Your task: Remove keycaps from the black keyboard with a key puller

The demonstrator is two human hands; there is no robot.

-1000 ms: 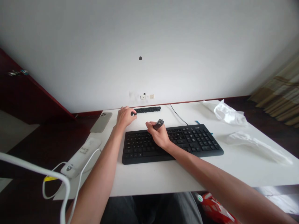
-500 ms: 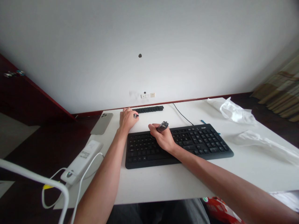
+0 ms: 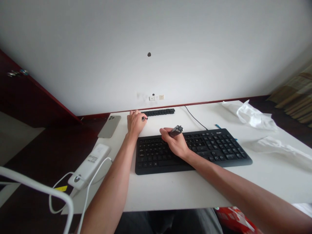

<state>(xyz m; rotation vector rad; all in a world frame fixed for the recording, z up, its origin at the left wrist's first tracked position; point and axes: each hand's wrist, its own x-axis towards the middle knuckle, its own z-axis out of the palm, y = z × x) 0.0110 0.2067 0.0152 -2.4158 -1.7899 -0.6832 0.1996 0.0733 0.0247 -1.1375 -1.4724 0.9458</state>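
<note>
A black keyboard lies flat on the white table. My right hand rests over its middle keys, fingers wrapped round a dark grey tool handle; the tool's lower end is hidden by the hand. Beyond the keyboard's far left corner, my left hand pinches a small black keycap between thumb and finger. Close beside that hand, black keycaps stand in rows near the table's back edge. The left hand covers the near end of these rows.
A phone and a white power strip with a white cable lie on the left. Clear plastic bags sit at the right. A blue tool tip and the black keyboard cable show behind the keyboard.
The view has shifted slightly, so everything sits farther right. The keycap has turned a little in my left fingers. My right hand keeps its place over the keyboard with the tool.
</note>
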